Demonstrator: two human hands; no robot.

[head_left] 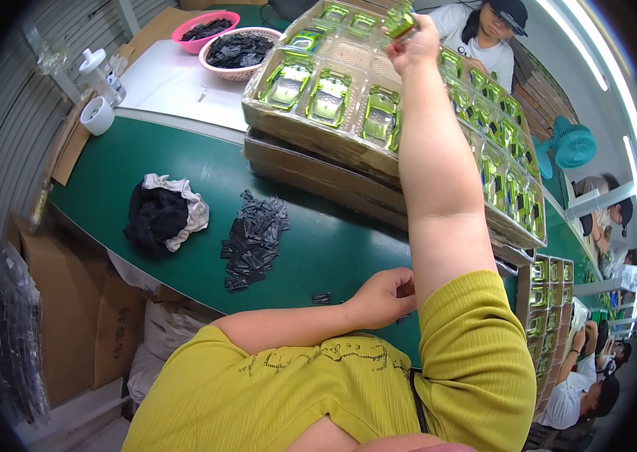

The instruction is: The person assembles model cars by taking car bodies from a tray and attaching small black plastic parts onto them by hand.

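My right arm reaches far over a large tray (pixel 318 135) with several clear compartments. At its far edge my right hand (pixel 414 47) is closed around a green plastic toy car shell (pixel 400 22). More green car shells (pixel 329 98) sit in the tray's compartments, and some compartments by my hand hold none. Close to my body, my left hand (pixel 385 295) rests low over the green table with curled fingers. My right arm partly covers it, so what it holds, if anything, is hidden. Left of that hand lies a small black plastic part (pixel 321 298).
A pile of black plastic parts (pixel 255 239) lies on the green table (pixel 107 181) beside a black-and-white cloth bundle (pixel 164 213). Pink baskets (pixel 237 73) of black parts stand at the far left, near a white cup (pixel 98 116). Co-workers and a teal fan (pixel 573 143) are at right.
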